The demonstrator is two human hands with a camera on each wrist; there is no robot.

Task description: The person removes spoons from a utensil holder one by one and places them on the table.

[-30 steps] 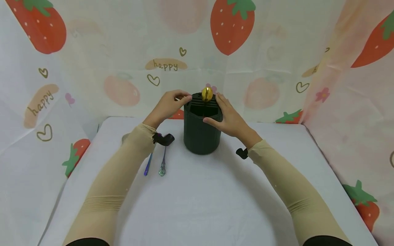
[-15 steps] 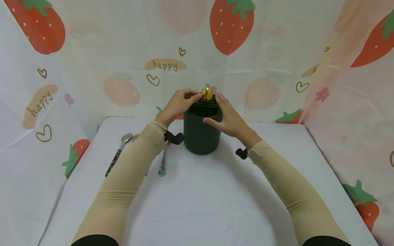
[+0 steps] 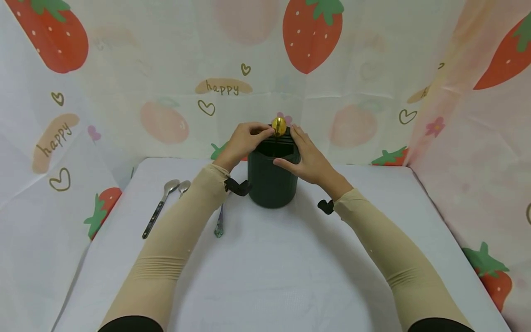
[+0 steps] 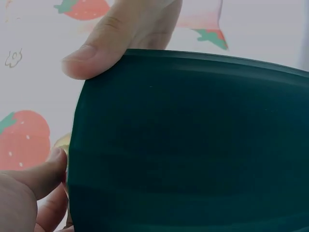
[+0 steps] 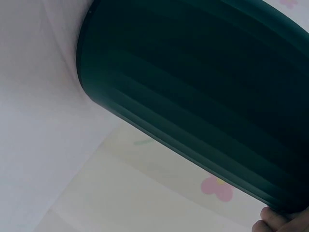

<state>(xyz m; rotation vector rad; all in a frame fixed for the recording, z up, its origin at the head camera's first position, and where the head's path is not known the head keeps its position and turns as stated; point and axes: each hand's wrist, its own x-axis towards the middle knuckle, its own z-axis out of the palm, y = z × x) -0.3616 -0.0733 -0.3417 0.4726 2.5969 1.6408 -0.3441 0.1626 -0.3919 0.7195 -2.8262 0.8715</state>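
A dark green utensil holder (image 3: 271,184) stands upright on the white table, with a gold spoon (image 3: 279,125) in its slotted top, bowl end up. My left hand (image 3: 244,142) pinches at the left edge of the spoon's bowl, just over the rim. In the left wrist view, the left thumb (image 4: 54,162) presses near a gold sliver beside the holder's edge. My right hand (image 3: 310,162) grips the holder's upper right side, thumb across the front and fingers toward the back. The holder's wall hides the spoon's handle.
Left of the holder lie a spoon with a black handle (image 3: 154,216), a smaller silver spoon (image 3: 184,186) and one with an ornate greenish handle (image 3: 219,227). My left forearm partly covers them. A strawberry-print cloth (image 3: 365,69) hangs behind the table (image 3: 290,276).
My left hand has moved right from the holder's left rim to the gold spoon's bowl, uncovering the black-handled spoon. The right hand and holder have stayed put.
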